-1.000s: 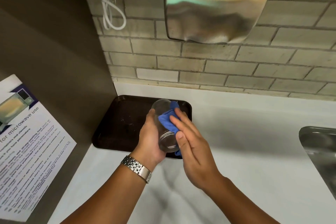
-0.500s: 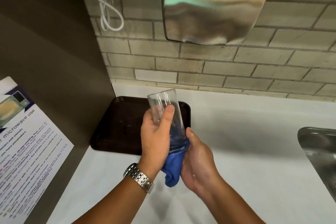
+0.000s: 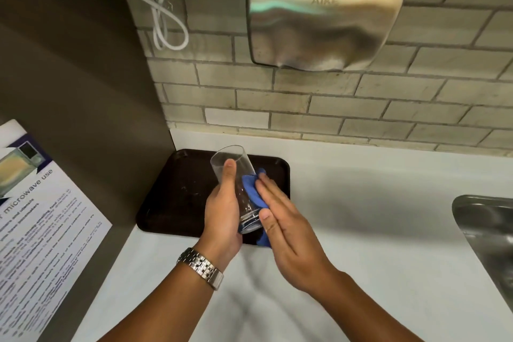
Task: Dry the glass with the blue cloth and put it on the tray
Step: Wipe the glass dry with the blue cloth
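My left hand grips a clear drinking glass, held tilted above the near right part of a dark brown tray, mouth pointing up and away. My right hand lies flat against the glass's right side and presses the blue cloth onto it. The cloth is mostly hidden between the palm and the glass; a bit shows below the hand. The tray sits in the counter's back left corner.
A steel sink is set into the white counter at the right edge. A steel hand dryer and a looped white cable hang on the tiled wall. A brown side panel carries a microwave notice at left.
The right hand has moved the cloth from under the glass's base up to its right side. The glass has tilted a little more toward the tray.
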Action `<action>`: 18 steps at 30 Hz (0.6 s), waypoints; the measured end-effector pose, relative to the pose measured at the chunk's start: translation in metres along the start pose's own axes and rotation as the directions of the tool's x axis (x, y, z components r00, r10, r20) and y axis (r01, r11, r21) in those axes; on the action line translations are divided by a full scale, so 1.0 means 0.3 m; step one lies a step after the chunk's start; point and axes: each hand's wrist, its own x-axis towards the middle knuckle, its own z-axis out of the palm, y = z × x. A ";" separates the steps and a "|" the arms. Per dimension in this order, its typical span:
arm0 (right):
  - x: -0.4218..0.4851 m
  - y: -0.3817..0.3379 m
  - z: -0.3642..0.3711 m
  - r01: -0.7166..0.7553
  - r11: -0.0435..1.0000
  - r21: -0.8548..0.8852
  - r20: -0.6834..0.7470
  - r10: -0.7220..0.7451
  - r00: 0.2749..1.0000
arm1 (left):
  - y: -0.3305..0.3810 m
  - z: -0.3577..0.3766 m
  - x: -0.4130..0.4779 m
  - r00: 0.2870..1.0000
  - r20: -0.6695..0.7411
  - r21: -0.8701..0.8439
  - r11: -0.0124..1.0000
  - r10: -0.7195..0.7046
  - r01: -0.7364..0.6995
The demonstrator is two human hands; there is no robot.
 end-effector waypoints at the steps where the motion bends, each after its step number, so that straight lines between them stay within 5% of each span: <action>1: 0.009 0.012 -0.009 0.008 1.000 0.022 0.012 -0.008 1.000 | -0.003 -0.001 -0.007 1.000 0.030 0.007 1.000 -0.004 0.003; 5: 0.058 0.020 -0.039 -0.143 0.930 0.338 0.020 0.145 0.989 | -0.032 0.017 -0.032 0.993 0.119 0.009 1.000 -0.014 0.013; 9: 0.057 0.042 -0.033 -0.054 0.971 0.233 0.064 0.040 0.997 | -0.017 0.018 -0.015 0.991 0.130 -0.010 0.999 -0.038 0.040; 15: 0.093 0.021 -0.027 -0.113 0.882 0.458 -0.001 0.128 0.992 | -0.017 0.036 -0.008 0.984 0.175 0.049 0.998 -0.043 0.035; 18: 0.100 0.011 -0.006 -0.123 0.906 0.406 0.013 0.129 0.992 | -0.008 0.026 0.013 0.988 0.145 0.069 0.997 -0.055 0.045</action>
